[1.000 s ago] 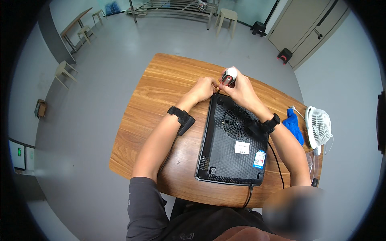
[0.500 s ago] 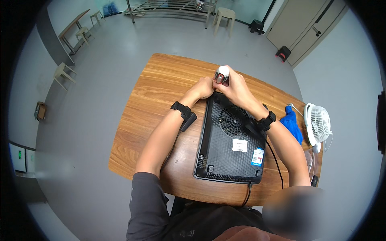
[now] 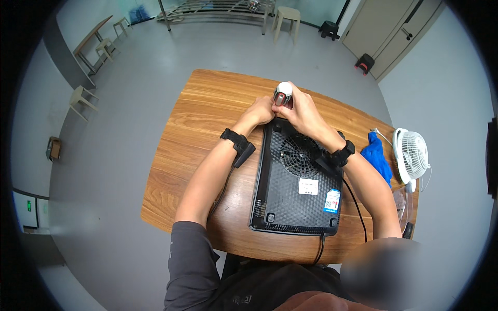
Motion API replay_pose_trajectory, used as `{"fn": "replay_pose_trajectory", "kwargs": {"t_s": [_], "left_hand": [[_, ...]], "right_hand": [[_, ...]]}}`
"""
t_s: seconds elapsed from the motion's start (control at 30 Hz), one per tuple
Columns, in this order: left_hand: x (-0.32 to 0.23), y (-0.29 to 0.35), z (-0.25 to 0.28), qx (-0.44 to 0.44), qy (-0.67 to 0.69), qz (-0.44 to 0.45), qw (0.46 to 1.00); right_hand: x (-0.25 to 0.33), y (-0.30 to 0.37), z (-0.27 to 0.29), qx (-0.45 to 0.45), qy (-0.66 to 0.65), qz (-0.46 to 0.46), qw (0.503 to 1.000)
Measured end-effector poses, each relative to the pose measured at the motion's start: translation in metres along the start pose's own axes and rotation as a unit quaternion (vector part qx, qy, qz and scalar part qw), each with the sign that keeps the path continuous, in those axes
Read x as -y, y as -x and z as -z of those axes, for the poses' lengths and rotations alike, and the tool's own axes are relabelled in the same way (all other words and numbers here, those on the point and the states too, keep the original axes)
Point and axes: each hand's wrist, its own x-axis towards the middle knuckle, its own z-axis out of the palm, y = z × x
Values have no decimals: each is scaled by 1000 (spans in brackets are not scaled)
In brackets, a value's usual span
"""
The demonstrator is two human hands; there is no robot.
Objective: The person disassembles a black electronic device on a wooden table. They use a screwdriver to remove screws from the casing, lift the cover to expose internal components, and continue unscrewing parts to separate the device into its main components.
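A black induction cooker (image 3: pixel 287 199) lies upside down on the wooden table (image 3: pixel 174 171), its round fan grille (image 3: pixel 299 156) and rubber feet facing up. Upright over its far left corner stands a screwdriver (image 3: pixel 283 92) with a white, grey and red handle. My right hand (image 3: pixel 307 115) is closed around that handle. Beside it, my left hand (image 3: pixel 261 110) is closed at the same corner, close to the screwdriver's lower end; its fingertips and whatever they grip are hidden. The screwdriver's tip cannot be seen either.
A blue cloth (image 3: pixel 377 158) and a white fan (image 3: pixel 413 155) are at the table's right side, with a clear plastic piece (image 3: pixel 402 202) nearer me. A black power cord (image 3: pixel 321 249) leaves the cooker's near edge. Stools (image 3: pixel 287 19) stand farther off on the floor.
The view has shifted slightly. Both hands and the screwdriver stay at the cooker's far left corner, and the screwdriver's handle looks slightly turned.
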Motion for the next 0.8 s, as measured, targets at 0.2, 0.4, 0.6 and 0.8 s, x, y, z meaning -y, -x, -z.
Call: {"fn": "replay_pose_trajectory", "kwargs": {"t_s": [0.2,0.4,0.6,0.8], "left_hand": [[16,-10,-1,-6,73,-40,997],[-37,8,33,37,32,46,998],[-16,42,45,80,29,64,994],[6,121,47,94,109,98,985]], "right_hand": [[4,-11,4,-9,20,17,1000],[12,-14,17,-24,5,9,1000],[29,0,-2,-6,-35,11,999],[53,23,-46,58,-74,-1,996]]}}
